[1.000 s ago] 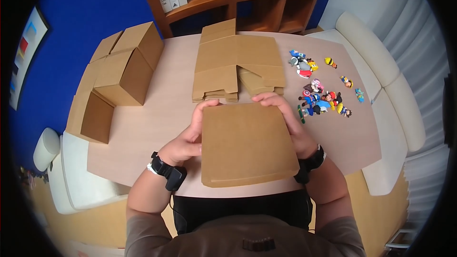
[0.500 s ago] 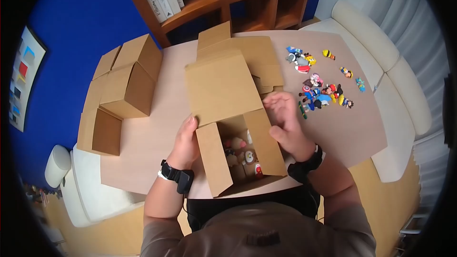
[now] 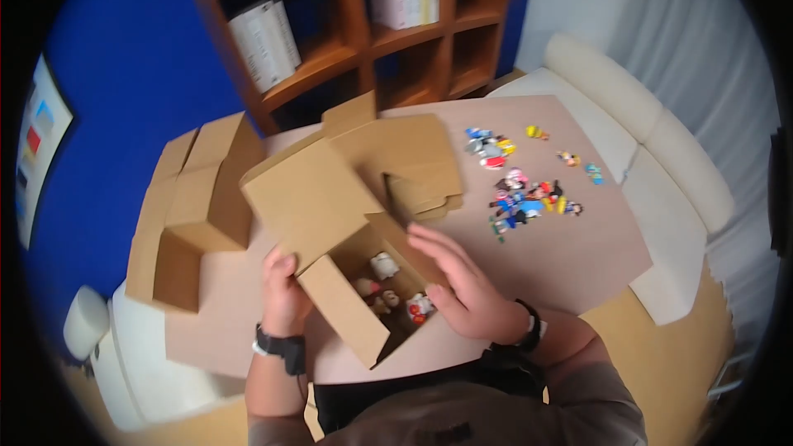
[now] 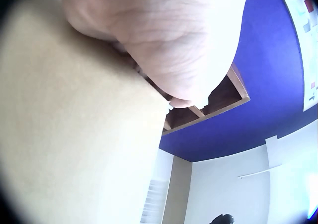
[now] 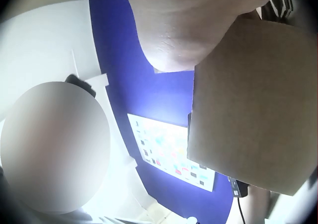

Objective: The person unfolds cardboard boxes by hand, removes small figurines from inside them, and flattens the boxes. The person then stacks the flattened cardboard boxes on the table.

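An open cardboard box (image 3: 345,310) is tilted between my two hands in the head view, its lid (image 3: 310,198) folded back toward the far left. Inside lie several small toy figures, among them a white one (image 3: 384,265) and a red-and-white one (image 3: 420,307). My left hand (image 3: 285,293) grips the box's left side near the lid fold. On the other side, my right hand (image 3: 467,293) holds the right flap, fingers along its outside and thumb over the inner edge. Close up, the right wrist view shows the box's plain wall (image 5: 253,104) beneath my palm.
Closed cardboard boxes (image 3: 211,190) are grouped at the table's left. Flattened cardboard (image 3: 413,149) lies behind the open box. Several colourful toy figures (image 3: 524,202) are scattered at the right. A wooden bookshelf (image 3: 355,41) stands beyond the table, and a white sofa (image 3: 661,223) along the right.
The box, first with a closed face up, has been turned so its opened top shows the figures. It has since rotated, lid swinging left; my right hand has come back onto the flap.
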A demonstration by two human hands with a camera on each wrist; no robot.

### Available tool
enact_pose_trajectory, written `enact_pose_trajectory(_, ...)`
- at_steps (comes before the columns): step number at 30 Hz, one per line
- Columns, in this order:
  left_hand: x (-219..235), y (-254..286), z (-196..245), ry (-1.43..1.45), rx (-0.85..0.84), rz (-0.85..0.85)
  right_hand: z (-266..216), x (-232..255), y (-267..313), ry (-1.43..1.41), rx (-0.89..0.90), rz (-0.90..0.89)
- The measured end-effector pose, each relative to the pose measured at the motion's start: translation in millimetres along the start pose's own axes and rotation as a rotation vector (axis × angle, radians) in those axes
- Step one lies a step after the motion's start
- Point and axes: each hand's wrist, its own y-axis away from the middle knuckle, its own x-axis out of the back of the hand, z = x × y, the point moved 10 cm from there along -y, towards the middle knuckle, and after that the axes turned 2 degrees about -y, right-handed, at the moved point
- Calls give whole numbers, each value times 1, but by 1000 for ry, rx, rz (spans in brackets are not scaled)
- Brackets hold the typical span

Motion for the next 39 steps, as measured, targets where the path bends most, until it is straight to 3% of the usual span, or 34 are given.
enact_pose_trajectory(1, 3, -1, -2, 25, -11, 25, 11, 7, 1, 14, 32, 157)
enact_pose_trajectory(3, 0, -2, -3, 110, -25, -13, 65, 16, 9, -75, -298, 161)
enact_pose_trajectory(5, -28, 2, 13, 77, -61, 73, 87, 24, 2, -126, -277, 289)
enact_pose_trajectory(6, -25, 1, 7, 84, -53, 40, 98, 29, -1, -218, -242, 364)
enact_pose_trajectory(8, -25, 1, 3, 190, -11, -210, 119, 34, -3, -220, -263, 397)
enact_pose_trajectory(10, -27, 5, -3, 98, -21, -202, 144, 33, -8, -231, -284, 411)
enact_pose_trajectory(12, -33, 2, -5, 4, -21, -183, 180, 26, -4, -647, -359, 520)
enact_pose_trajectory(13, -45, -1, -5, 20, -11, -242, 181, 27, -3, -651, -369, 529)
enact_pose_trajectory(15, -54, -3, -7, 39, 6, -301, 181, 36, -6, -976, -388, 595)
enact_pose_trajectory(17, -37, -9, -19, 38, 105, -154, 181, 49, -6, -989, -393, 634)
enact_pose_trajectory(20, -28, -13, -24, 23, 136, -50, 201, 66, 4, -1083, -473, 838)
enact_pose_trajectory(24, -15, -18, -38, 68, 186, -54, 220, 76, 10, -1206, -530, 974)
enact_pose_trajectory(27, -14, -17, -43, 61, 212, -35, 214, 78, 7, -1255, -519, 900)
enact_pose_trajectory(33, -18, -17, -49, 25, 240, -96, 214, 80, 12, -1351, -592, 1015)
enact_pose_trajectory(39, -12, -17, -52, 53, 240, -35, 228, 80, 14, -1414, -599, 1055)
